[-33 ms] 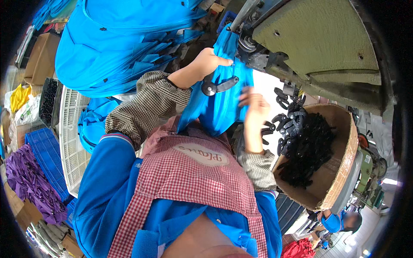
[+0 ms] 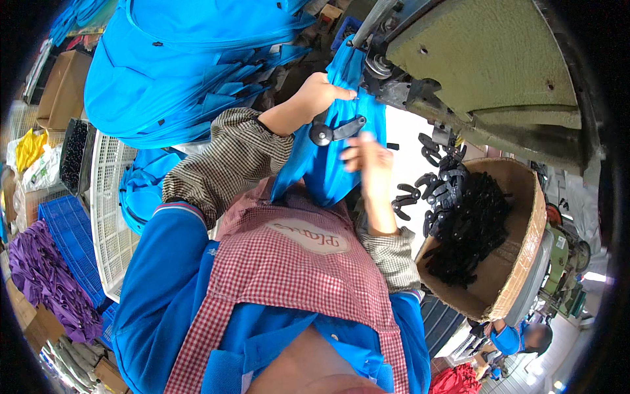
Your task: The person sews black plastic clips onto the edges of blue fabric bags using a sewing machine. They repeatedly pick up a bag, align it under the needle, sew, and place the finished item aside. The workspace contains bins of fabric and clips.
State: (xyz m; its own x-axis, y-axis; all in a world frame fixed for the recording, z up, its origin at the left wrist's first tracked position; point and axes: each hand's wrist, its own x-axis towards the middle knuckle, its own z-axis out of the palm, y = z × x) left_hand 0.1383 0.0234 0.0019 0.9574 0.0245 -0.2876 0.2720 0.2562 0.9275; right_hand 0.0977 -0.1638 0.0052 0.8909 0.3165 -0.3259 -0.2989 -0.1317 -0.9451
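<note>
My left hand [image 2: 323, 92] is closed on a length of bright blue cloth [image 2: 328, 171] just below a metal rod and a machine part. The cloth hangs down in front of my apron. On it lies a black plastic piece [image 2: 336, 131] with a round disc at one end and a curved arm at the other. My right hand [image 2: 374, 161] is just below and right of that arm, over the cloth's right edge. Motion blurs its fingers, so I cannot tell whether they hold anything.
A cardboard box [image 2: 518, 262] full of black plastic parts stands at my right, with several similar parts [image 2: 440, 177] loose on the white surface. A large green machine [image 2: 492, 59] overhangs the upper right. Blue cloth [image 2: 170, 79] is piled at the upper left, above a white basket [image 2: 102, 217].
My right hand has shifted a little to the left, closer to the black piece's arm. My left hand and the cloth are nearly where they were.
</note>
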